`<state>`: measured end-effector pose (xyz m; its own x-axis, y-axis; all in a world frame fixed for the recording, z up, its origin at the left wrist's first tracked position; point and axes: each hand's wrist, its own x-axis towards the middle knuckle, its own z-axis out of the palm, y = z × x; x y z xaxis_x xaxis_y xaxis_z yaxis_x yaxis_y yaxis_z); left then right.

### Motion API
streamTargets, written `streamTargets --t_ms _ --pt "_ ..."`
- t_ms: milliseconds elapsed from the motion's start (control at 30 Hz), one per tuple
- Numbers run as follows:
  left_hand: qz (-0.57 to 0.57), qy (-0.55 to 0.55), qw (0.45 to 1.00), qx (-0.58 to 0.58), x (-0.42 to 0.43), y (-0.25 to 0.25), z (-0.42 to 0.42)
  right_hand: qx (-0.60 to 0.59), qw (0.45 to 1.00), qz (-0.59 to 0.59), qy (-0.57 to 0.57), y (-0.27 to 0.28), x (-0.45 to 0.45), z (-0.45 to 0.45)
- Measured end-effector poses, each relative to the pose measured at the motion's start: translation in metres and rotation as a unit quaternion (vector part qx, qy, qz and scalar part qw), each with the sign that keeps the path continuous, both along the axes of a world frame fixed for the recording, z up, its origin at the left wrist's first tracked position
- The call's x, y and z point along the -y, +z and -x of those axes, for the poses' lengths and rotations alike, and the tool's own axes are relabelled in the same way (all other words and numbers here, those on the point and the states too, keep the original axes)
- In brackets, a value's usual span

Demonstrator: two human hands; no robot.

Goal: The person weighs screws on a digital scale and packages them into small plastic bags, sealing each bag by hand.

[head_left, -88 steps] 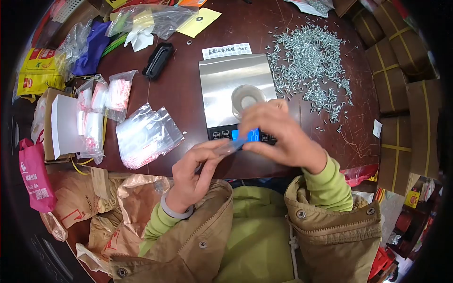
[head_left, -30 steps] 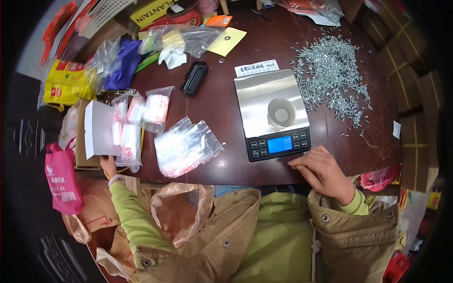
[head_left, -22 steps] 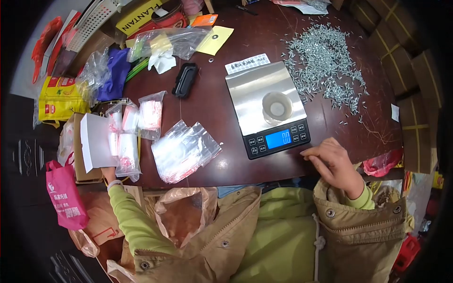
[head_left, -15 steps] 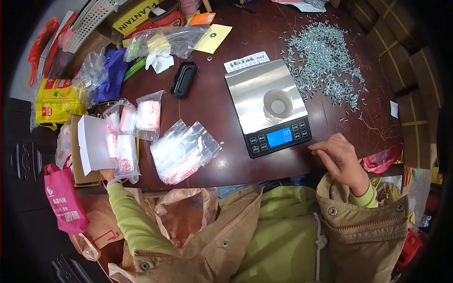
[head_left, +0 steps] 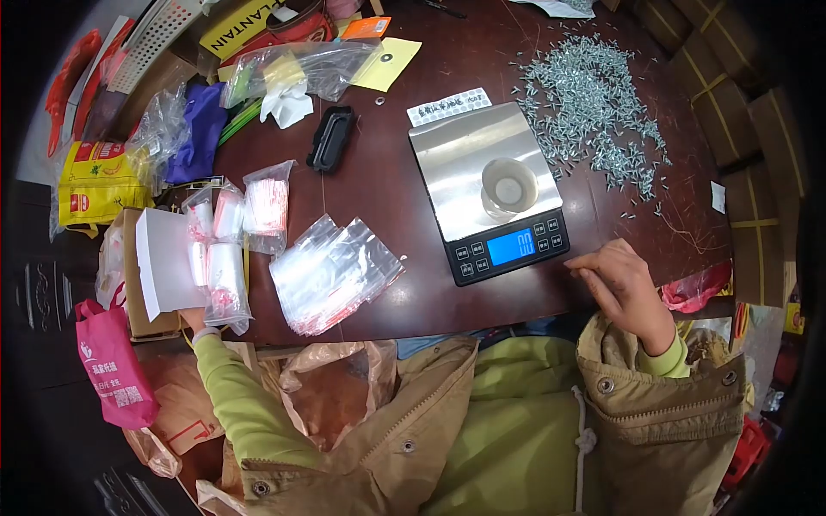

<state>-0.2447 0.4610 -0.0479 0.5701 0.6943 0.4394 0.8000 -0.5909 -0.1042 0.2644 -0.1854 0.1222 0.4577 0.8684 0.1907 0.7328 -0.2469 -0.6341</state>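
My right hand [head_left: 621, 288] rests at the table's front edge, just right of the scale. Its fingers are loosely bent, the thumb stands apart from them, and nothing is held. On the steel plate of the digital scale [head_left: 465, 202] stands a small cup [head_left: 510, 188]; the blue display reads 0.0. At the far left, my left hand [head_left: 194, 318] reaches in by the cardboard box [head_left: 153, 323], under a white card flap [head_left: 168, 267]. Its fingers are hidden there. Bundles of small zip bags [head_left: 226, 279] lie beside it, and loose clear zip bags [head_left: 331, 279] are fanned out further right.
A heap of small screws [head_left: 594, 107] covers the table's back right. A black tray [head_left: 330, 139] lies behind the zip bags. Stacked cartons [head_left: 757, 224] line the right side. A pink bag [head_left: 116, 370] hangs at the left, and an open brown bag [head_left: 340, 387] sits below the edge.
The view has shifted very slightly. Both hands stay in the same places, and the scale still shows 0.0.
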Motion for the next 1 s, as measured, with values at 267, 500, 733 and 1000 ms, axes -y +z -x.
streamTargets --t_ms 267,500,733,1000 --pt "0.06 0.0 0.996 0.063 0.003 0.002 0.0 -0.005 1.0 0.009 -0.012 -0.005 0.001 -0.003" --pt "0.093 -0.006 0.99 0.102 0.005 0.004 -0.003 -0.01 1.0 0.017 -0.015 -0.006 0.0 -0.004" --pt "0.153 -0.011 0.974 0.165 0.011 0.006 -0.006 -0.028 0.998 0.052 -0.012 -0.01 0.006 -0.015" --pt "0.192 0.036 0.945 0.263 0.032 0.026 -0.011 0.079 0.996 0.019 -0.026 -0.039 -0.002 -0.112"
